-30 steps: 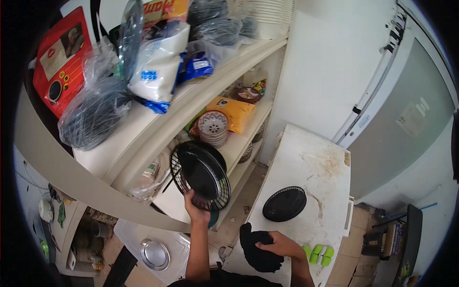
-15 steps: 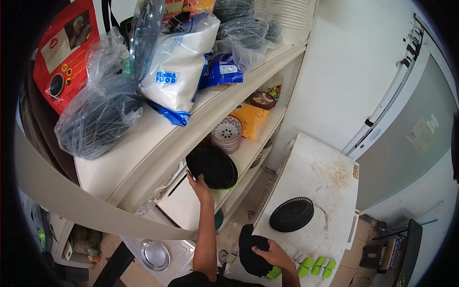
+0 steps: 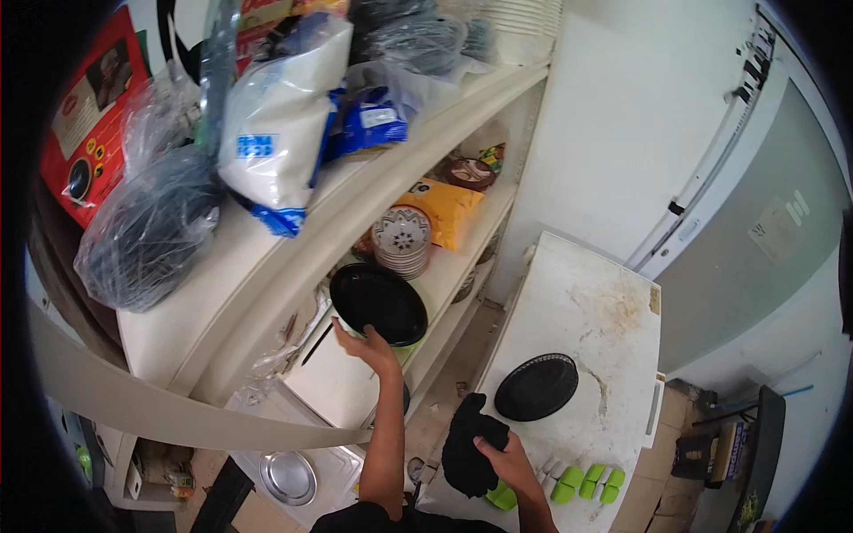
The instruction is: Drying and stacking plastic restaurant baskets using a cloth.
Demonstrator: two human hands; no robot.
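A black oval tray (image 3: 379,304) lies on the middle shelf, beside a stack of patterned bowls (image 3: 402,238). My left hand (image 3: 369,349) is at the tray's near edge, fingers apart and nothing gripped; whether a fingertip still touches the rim I cannot tell. My right hand (image 3: 504,453) is closed round a bunched black cloth (image 3: 471,449), over the near end of the white cabinet top. On that top lies a black oval basket (image 3: 537,387) with an openwork rim, just beyond the cloth.
Green-and-white small items (image 3: 588,484) lie by my right forearm. An orange packet (image 3: 442,210) leans behind the bowls. Overhead, the upper shelf edge (image 3: 391,151) carries a white bag (image 3: 283,115) and bagged dark plastic. A round metal dish (image 3: 289,478) sits lower left.
My left hand has drawn back a little from the tray, its fingers spreading. My right hand still holds the cloth, now slightly higher in view. The whole view has shifted slightly.
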